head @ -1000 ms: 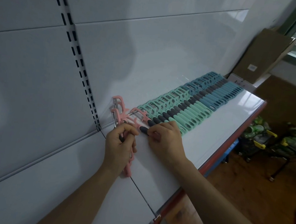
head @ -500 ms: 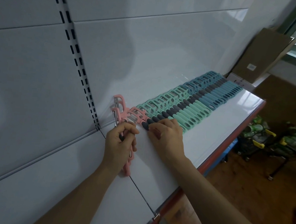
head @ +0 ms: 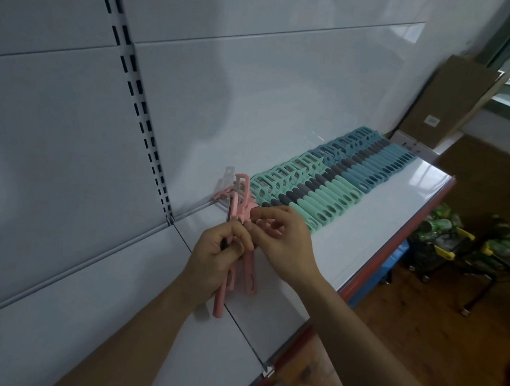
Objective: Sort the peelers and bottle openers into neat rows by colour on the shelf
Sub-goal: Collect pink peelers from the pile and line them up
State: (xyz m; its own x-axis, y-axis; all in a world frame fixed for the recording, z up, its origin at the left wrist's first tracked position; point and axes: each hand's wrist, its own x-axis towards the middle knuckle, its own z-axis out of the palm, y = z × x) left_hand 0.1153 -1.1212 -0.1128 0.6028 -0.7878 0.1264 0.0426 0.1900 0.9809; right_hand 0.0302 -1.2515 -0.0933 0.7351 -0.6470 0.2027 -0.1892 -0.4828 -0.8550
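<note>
Inspector: Shelf contents?
Clerk: The shelf (head: 380, 227) is carrying mint peelers (head: 322, 197), then blue peelers (head: 378, 166), running toward two o'clock.
Inspector: Hands?
Clerk: The left hand (head: 215, 260) is gripping a pink peeler bundle (head: 248, 271), fingers curled round it. At its three o'clock, the right hand (head: 286, 245) is pinching one pink peeler (head: 271, 228).

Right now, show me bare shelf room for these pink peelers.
Bare: the white shelf strip between the mint-green peeler row, the blue peeler row and the red front edge; also the adjoining shelf panel beside the left hand. Crowded: along the back wall.
</note>
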